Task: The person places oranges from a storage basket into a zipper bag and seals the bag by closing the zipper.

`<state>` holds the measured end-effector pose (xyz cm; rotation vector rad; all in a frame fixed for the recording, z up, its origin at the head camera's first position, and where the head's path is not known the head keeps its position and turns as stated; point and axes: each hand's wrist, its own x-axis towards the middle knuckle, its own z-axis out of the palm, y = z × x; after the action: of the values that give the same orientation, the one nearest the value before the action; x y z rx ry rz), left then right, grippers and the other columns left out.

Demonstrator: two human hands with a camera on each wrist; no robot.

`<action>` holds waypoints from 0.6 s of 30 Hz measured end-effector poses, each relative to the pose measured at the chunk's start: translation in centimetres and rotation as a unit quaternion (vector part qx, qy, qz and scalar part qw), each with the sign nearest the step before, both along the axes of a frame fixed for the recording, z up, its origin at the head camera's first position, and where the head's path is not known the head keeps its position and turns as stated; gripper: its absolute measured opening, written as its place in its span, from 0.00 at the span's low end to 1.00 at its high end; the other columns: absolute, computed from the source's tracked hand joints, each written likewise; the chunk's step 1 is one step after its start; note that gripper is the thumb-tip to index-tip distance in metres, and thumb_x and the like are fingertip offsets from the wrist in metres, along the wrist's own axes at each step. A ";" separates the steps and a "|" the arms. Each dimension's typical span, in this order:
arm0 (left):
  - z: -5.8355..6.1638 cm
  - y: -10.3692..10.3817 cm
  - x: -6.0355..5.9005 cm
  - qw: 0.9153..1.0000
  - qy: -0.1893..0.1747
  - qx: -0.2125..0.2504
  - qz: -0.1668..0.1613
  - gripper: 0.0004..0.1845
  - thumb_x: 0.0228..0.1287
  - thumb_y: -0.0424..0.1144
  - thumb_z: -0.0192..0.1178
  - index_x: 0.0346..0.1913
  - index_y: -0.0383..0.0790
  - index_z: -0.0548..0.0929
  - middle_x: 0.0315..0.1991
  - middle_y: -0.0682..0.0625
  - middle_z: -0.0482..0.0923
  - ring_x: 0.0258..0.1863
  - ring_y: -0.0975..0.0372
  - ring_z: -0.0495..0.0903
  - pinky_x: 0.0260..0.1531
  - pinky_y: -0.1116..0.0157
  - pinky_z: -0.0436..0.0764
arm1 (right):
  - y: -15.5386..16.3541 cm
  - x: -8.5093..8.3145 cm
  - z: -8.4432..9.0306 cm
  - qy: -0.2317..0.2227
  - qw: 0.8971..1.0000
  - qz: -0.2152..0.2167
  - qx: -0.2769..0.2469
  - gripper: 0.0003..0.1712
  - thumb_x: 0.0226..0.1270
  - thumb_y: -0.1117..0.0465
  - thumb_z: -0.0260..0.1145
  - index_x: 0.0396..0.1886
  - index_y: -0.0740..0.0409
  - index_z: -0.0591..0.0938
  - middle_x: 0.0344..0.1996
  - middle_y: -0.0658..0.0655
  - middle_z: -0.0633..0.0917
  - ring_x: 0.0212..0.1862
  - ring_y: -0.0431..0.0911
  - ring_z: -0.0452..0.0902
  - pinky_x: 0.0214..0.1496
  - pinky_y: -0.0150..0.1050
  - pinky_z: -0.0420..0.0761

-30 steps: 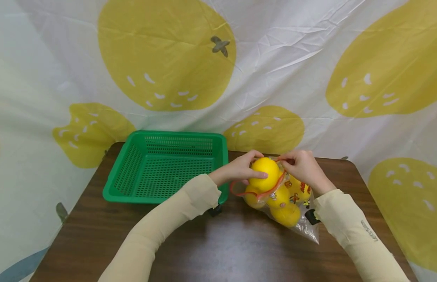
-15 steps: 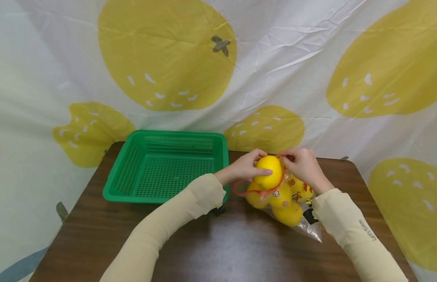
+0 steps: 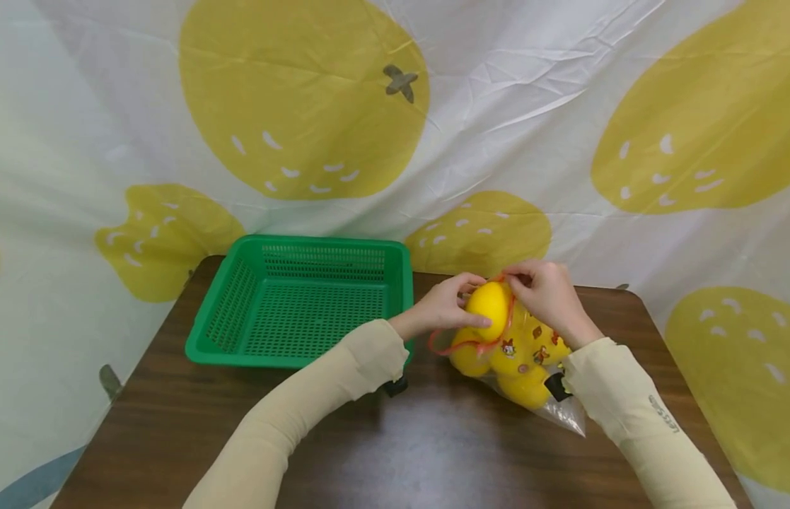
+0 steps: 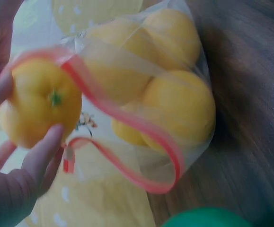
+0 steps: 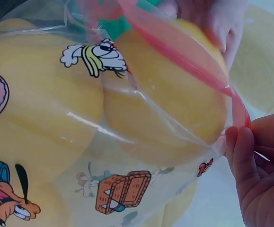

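At the right of the table, my left hand (image 3: 440, 309) grips a yellow-orange orange (image 3: 487, 308) by its near side, thumb across the front. In the left wrist view the green stem end of this orange (image 4: 42, 106) faces the camera. It sits in the mouth of a clear zip bag (image 3: 566, 418), and the red zip edge (image 4: 132, 122) loops beside it. My right hand (image 3: 547, 297) pinches that edge at the far corner, thumb against fingertips, as the right wrist view shows (image 5: 264, 165). Several more oranges (image 3: 523, 389) fill the bag, partly hidden by its cartoon prints.
A green plastic basket (image 3: 302, 360) with slotted walls stands left of the bag, near the table's back edge. Behind the brown wooden table (image 3: 433, 452) hangs a white cloth (image 3: 496, 127) with large yellow fruit prints.
The left hand has moved the orange slightly right, further into the bag's mouth. The right hand has risen a little with the red edge, and the bag has shifted slightly right.
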<state>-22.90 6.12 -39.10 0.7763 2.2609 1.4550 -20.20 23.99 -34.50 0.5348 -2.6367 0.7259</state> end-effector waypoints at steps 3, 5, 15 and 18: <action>0.2 0.5 0.5 0.998 0.056 -0.010 0.032 0.30 0.51 0.42 0.67 0.56 0.37 0.69 0.52 0.44 0.72 0.46 0.57 0.76 0.39 0.73 0.76 | -0.2 0.0 0.1 0.007 1.000 0.000 0.003 0.07 0.57 0.72 0.61 0.34 0.69 0.84 0.30 0.64 0.84 0.26 0.49 0.78 0.27 0.40 0.78; 0.4 0.9 0.7 0.996 0.080 -0.011 0.045 0.26 0.53 0.43 0.66 0.53 0.35 0.71 0.50 0.44 0.72 0.46 0.57 0.76 0.40 0.74 0.75 | -0.2 0.0 0.2 0.008 1.000 -0.003 0.001 0.07 0.57 0.72 0.62 0.34 0.69 0.84 0.29 0.64 0.84 0.27 0.50 0.78 0.27 0.40 0.78; -0.7 1.4 0.0 0.994 0.072 0.036 0.077 0.13 0.57 0.37 0.62 0.45 0.38 0.77 0.45 0.47 0.76 0.43 0.61 0.79 0.42 0.71 0.77 | -0.2 -0.1 0.4 0.007 1.000 -0.011 0.000 0.07 0.57 0.72 0.62 0.34 0.69 0.84 0.30 0.64 0.84 0.26 0.49 0.78 0.26 0.39 0.78; -0.8 1.9 -0.2 0.992 0.088 0.030 0.090 0.12 0.57 0.39 0.62 0.42 0.38 0.78 0.42 0.48 0.78 0.39 0.63 0.79 0.37 0.76 0.76 | -0.2 -0.1 0.3 0.009 1.000 -0.007 0.000 0.07 0.57 0.71 0.62 0.34 0.68 0.84 0.30 0.64 0.84 0.25 0.49 0.78 0.25 0.37 0.77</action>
<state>-23.13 8.02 -39.86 0.7635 2.4849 1.5979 -20.35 23.78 -34.16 0.5207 -2.6203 0.7135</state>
